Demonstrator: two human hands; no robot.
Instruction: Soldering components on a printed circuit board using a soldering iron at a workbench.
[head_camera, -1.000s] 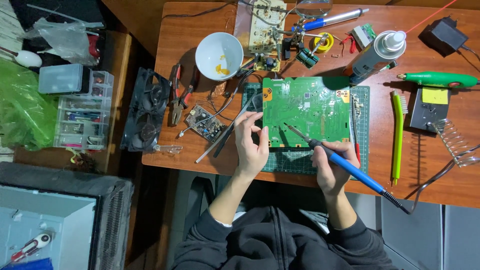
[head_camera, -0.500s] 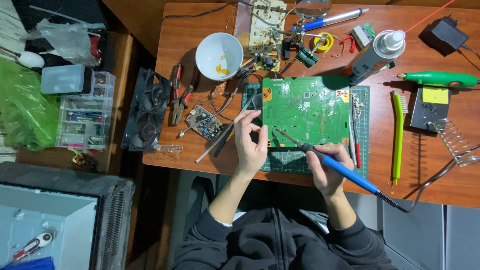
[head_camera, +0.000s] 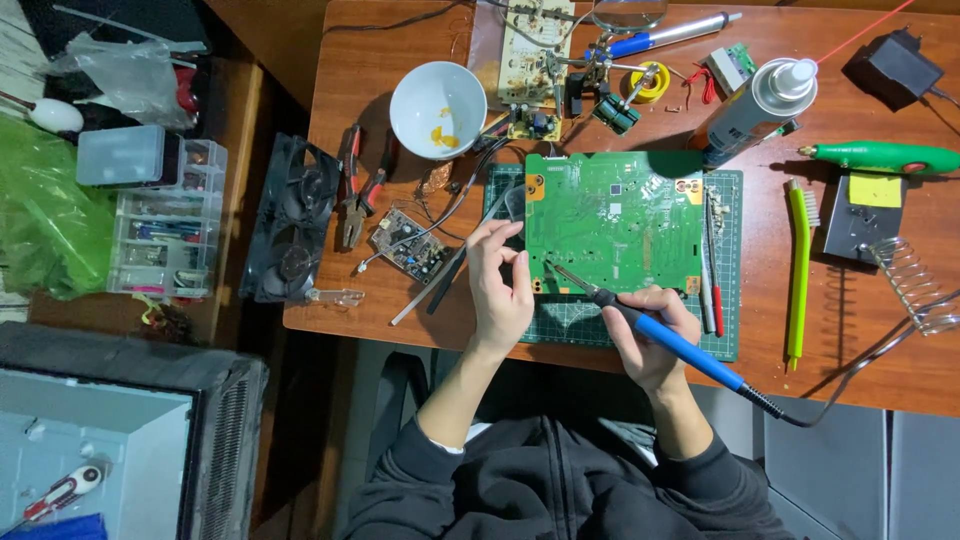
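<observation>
Left hand (head_camera: 498, 290) fingers pinched, right hand (head_camera: 652, 335) curled shut — both forearms raised forward

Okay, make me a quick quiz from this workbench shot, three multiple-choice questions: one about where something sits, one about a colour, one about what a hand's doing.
1. Where is the white bowl?
A. Up and left of the green circuit board
B. On the floor
C. Atop the cutting mat

2. What colour is the soldering iron handle?
A. Red
B. Blue
C. Yellow

3. What is the right hand doing?
A. Resting empty
B. Holding pliers
C. Gripping the soldering iron

Answers: 1 A, it stands on bare wood beyond the board's corner. 2 B, blue shows past the fingers. 3 C, fingers wrap the handle, tip on the board.
</observation>
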